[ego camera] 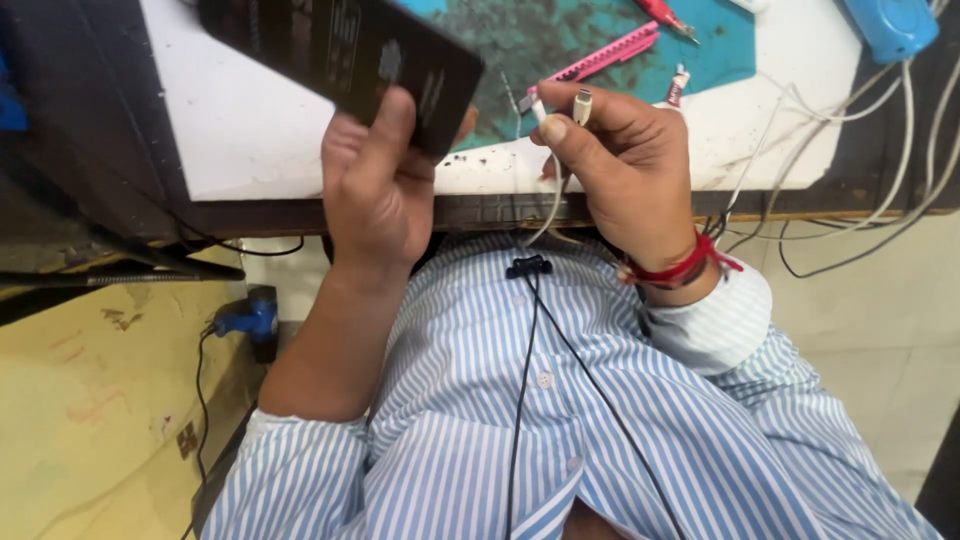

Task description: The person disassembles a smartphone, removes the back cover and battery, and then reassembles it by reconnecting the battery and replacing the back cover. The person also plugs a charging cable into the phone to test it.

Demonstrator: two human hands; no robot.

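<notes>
The white workbench [260,130] fills the top of the view, with a worn teal cutting mat [560,40] laid on it, and below the edge sits the person's blue-and-white striped shirt [560,420] with a thin black clip-on cable [528,268] running down it. Up comes the black smartphone [340,45], back panel facing us, tilted over the bench's near edge. The left hand [375,190] is wrapped around its lower end, thumb pressed flat on the back. Just beside it, the right hand [625,165], red thread at the wrist, is closed in a pinch on a white charging cable [545,105], the small plug tip poking up between thumb and forefinger, with a second white connector [583,103] held alongside. The cable's tail drops away below the bench edge.

Where do things stand? Phone in one hand, plug in the other, near each other but clearly apart: nothing is plugged in, and the phone's port edge is hidden under the left palm, so lining up and seating the plug is, by my reading, all still to do.

Further back on the mat lie a pink utility knife [610,52], a red-handled tool [662,14] and a small tube [678,85]; a blue device [893,25] trails pale wires [850,150] off to the right.
</notes>
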